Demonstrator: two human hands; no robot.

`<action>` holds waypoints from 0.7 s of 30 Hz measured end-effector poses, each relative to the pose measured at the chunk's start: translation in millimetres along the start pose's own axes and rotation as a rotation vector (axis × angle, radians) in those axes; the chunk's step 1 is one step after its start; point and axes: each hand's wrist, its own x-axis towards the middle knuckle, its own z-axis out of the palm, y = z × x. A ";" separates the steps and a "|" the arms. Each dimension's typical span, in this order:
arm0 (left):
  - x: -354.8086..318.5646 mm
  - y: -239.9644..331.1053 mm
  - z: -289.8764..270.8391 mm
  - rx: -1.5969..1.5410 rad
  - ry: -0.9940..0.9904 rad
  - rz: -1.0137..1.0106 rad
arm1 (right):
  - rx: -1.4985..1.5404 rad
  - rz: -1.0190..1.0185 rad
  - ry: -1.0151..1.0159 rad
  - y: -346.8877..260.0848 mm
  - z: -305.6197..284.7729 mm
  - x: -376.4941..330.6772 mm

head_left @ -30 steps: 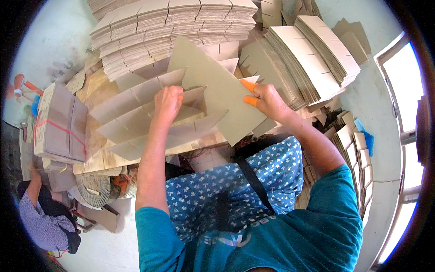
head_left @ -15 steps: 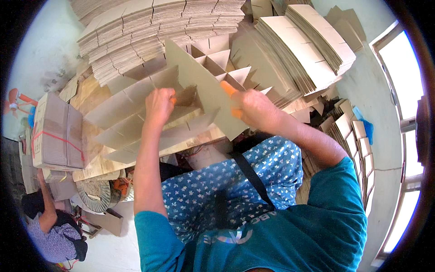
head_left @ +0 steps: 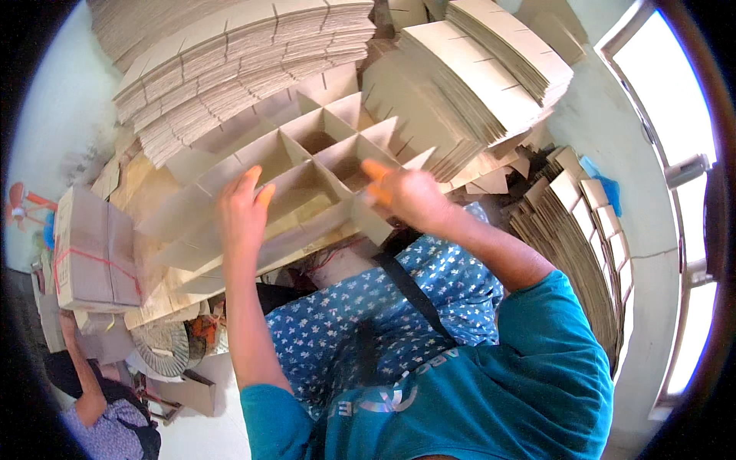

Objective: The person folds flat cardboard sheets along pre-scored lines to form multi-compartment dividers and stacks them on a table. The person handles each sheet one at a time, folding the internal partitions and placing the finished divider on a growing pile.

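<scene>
Reaching over a slotted cardboard grid (head_left: 287, 186), the person seen in the head view has both bare arms stretched forward from teal sleeves, with orange covers on some fingertips. The left hand (head_left: 242, 207) is partly curled at the top edge of a long strip on the grid's near side; whether the fingers pinch that edge, I cannot tell. The right hand (head_left: 414, 198) is blurred, its fingers bent in toward the grid's right part, and its grip cannot be made out either. Between the hands and just beyond them, long strips and cross strips stand on edge and meet to form open cells, while the strips' plain ends run out to the left of the left hand. Under them lies a pale wooden table (head_left: 152, 285). Beyond the left hand rises a tall stack of slotted cardboard (head_left: 245, 57); beyond the right hand sits another pile of sheets (head_left: 475, 80). Well left of the left hand stands a carton (head_left: 96, 257) with a red strap. Nearer the body than both hands spreads a blue flowered cloth (head_left: 330, 310). Far below and left of the left hand, a co-worker (head_left: 115, 422) in a patterned top is partly visible.
</scene>
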 end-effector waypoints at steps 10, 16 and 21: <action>-70.1 31.5 -20.1 0.122 -0.124 0.095 | -0.478 0.380 0.231 148.3 -5.8 22.7; -65.3 26.1 -15.9 0.124 -0.143 0.073 | -0.390 0.472 0.104 166.6 -12.3 42.1; -68.6 20.5 -7.7 0.104 -0.139 0.070 | -0.340 0.638 0.213 165.6 -20.7 47.3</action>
